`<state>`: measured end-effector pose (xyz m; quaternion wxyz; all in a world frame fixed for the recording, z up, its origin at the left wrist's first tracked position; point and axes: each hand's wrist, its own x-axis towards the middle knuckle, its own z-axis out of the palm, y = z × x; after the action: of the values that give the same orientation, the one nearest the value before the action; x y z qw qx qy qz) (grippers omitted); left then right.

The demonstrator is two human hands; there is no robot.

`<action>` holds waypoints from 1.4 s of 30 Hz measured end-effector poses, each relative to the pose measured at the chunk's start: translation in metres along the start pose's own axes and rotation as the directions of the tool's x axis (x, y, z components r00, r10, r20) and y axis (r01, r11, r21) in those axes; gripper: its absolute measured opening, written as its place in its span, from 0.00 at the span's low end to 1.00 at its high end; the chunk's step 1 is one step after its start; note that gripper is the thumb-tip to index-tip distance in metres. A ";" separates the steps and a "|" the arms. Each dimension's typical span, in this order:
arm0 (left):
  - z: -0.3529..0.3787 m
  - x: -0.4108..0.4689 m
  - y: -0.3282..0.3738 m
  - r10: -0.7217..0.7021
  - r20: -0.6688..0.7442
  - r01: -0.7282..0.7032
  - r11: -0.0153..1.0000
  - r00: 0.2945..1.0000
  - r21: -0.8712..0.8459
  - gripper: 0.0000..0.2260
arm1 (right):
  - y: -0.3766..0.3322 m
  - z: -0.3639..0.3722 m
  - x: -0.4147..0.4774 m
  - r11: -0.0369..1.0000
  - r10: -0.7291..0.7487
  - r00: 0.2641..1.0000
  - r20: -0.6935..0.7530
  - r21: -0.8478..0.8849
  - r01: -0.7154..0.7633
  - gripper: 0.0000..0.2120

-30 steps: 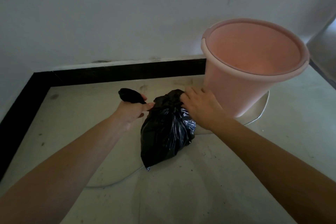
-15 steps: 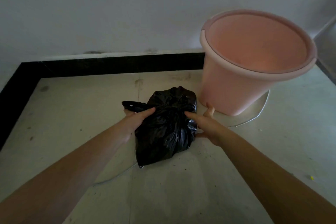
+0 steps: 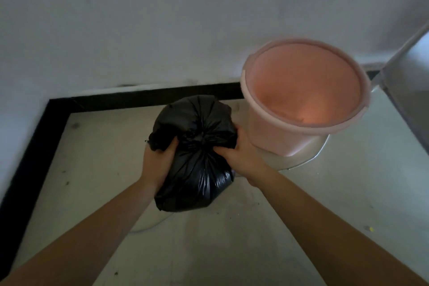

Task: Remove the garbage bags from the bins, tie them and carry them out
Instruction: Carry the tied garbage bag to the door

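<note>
A black garbage bag (image 3: 197, 165), gathered into puckers at its middle, is held between both hands above the pale floor. My left hand (image 3: 156, 162) grips the bag's left side, fingers dug into a loose fold. My right hand (image 3: 241, 158) clutches its right side, close to the bin. The pink round bin (image 3: 278, 139) stands just right of the bag, with no liner in it and its inside bare.
A white wall rises behind, with a black skirting strip (image 3: 144, 97) running along the floor's far and left edges. A pale curved mat (image 3: 299, 160) lies under the bin. A grey panel (image 3: 408, 90) leans in at the far right. Small specks dot the floor.
Both hands have shifted from the bag's top to its sides and closed on it. The bag has come up off the floor, and its loose end is tucked in.
</note>
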<state>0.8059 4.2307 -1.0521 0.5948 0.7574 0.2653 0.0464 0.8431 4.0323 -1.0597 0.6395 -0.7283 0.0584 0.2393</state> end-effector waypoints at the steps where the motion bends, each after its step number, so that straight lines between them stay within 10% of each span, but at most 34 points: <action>1: -0.009 -0.008 0.024 0.023 -0.015 -0.022 0.999 1.000 0.028 0.03 | -0.026 0.000 -0.012 1.000 -0.024 1.000 0.018 0.002 0.024 0.35; 21: -0.326 -0.224 0.778 0.390 -0.171 -0.389 0.920 0.905 0.040 0.13 | -0.786 -0.008 -0.355 0.767 -0.565 0.810 0.155 -0.263 0.585 0.32; 28: -0.372 -0.350 0.798 0.353 -0.552 -0.435 0.900 0.755 -0.020 0.09 | -0.821 0.033 -0.427 0.646 -0.702 0.628 0.335 -0.072 0.760 0.29; 42: -0.437 -0.798 0.692 -0.030 -0.997 -0.065 0.997 0.072 -0.035 0.10 | -0.704 0.214 -0.759 0.498 -0.605 -0.099 0.790 0.472 0.728 0.31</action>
<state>0.1950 4.1441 -0.0899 0.2801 0.5047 0.5883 0.5663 0.3929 4.1929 -0.1170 0.5383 -0.4208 -0.6880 0.2445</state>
